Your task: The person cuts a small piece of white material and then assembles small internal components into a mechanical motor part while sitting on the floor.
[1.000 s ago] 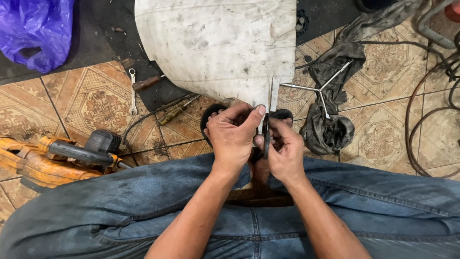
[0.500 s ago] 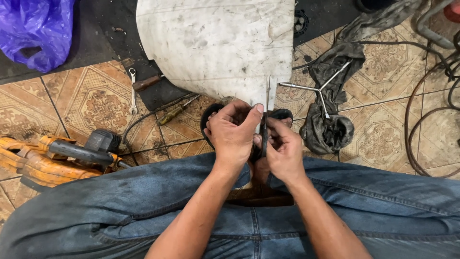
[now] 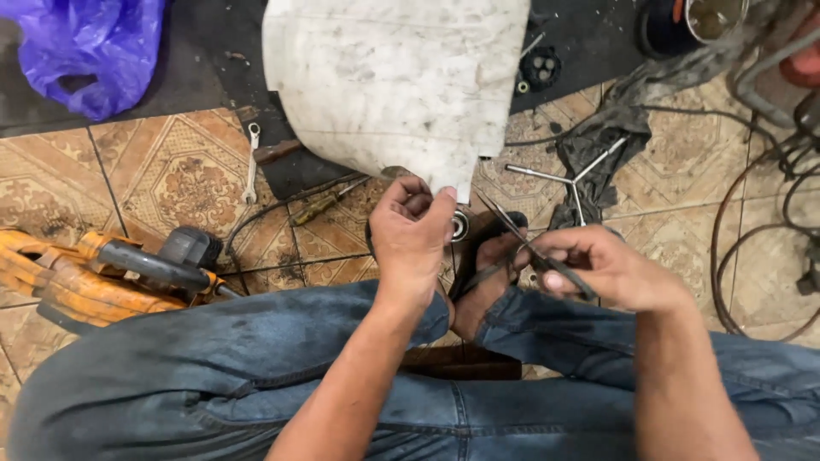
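Now your left hand pinches the lower corner of the white sheet above your knees; your right hand, fingers closed, holds thin metal pliers just beside it, over the tiled floor.

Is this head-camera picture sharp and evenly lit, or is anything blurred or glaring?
Head view: light is soft and even, with no harsh glare; the left hand and white sheet look sharp; the right hand and its thin pliers are slightly soft.
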